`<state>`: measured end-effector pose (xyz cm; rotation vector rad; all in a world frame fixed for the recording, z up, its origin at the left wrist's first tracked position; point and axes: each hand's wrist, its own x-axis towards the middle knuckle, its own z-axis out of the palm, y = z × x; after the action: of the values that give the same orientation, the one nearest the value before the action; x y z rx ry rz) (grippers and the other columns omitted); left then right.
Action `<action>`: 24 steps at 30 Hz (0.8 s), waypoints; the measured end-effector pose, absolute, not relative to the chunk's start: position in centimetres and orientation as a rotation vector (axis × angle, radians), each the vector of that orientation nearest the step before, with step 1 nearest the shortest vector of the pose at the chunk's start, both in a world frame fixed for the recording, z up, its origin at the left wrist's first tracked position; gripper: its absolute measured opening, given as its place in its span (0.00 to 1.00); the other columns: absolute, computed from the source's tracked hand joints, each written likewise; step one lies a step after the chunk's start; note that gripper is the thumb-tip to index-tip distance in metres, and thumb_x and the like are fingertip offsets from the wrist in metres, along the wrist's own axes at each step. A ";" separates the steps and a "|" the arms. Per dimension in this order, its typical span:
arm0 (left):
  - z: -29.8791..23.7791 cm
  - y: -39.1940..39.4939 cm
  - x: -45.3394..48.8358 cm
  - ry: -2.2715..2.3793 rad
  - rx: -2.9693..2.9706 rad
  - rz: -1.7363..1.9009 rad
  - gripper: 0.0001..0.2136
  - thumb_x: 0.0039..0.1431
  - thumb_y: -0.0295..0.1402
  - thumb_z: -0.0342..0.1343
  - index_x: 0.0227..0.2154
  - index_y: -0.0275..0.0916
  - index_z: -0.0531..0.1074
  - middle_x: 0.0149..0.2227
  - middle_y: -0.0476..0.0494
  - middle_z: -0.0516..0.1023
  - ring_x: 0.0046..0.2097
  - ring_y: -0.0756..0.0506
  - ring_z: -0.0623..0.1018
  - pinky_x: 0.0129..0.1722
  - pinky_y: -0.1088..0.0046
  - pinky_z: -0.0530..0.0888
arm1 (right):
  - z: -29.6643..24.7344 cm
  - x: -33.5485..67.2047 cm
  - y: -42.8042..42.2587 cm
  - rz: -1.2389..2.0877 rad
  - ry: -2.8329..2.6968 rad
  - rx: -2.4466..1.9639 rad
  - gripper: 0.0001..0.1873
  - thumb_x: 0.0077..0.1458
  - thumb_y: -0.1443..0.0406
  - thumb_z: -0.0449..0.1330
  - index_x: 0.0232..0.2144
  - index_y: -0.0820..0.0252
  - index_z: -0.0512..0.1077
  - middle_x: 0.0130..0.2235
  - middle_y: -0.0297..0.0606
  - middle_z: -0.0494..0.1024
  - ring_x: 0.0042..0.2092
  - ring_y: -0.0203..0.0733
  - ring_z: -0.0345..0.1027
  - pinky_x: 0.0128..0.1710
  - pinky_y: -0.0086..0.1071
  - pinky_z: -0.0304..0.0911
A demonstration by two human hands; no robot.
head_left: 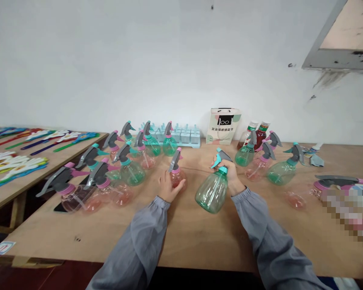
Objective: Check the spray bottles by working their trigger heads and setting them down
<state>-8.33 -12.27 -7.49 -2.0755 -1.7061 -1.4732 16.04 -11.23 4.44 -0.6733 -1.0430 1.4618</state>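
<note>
My left hand [167, 186] is wrapped round a small pink spray bottle [178, 174] with a grey and pink trigger head, standing on the wooden table [199, 233]. My right hand [232, 177] grips the neck of a green spray bottle [212, 191] with a teal trigger, held tilted just above the table. Both arms wear grey sleeves.
Several pink and green spray bottles [121, 169] stand at the left, more [269, 161] at the right. A light blue tray [184, 137], a paper bag [223, 125] and two red bottles [257, 135] stand by the wall. A side table [18, 161] holds coloured hand-shaped clappers.
</note>
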 end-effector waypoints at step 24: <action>-6.9 -12.5 -8.5 -1.754 -2.150 -1.451 0.28 0.55 0.49 0.60 0.51 0.35 0.65 0.46 0.31 0.75 0.55 0.31 0.75 0.55 0.51 0.69 | 5.4 20.9 -15.4 1.190 -1.041 -0.938 0.14 0.47 0.57 0.65 0.35 0.57 0.77 0.34 0.40 0.83 0.42 0.47 0.78 0.46 0.38 0.72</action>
<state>-8.48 -12.48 -6.93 -2.1504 -1.7540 -1.4514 20.88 -15.44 5.37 -0.9380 -1.0415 1.1905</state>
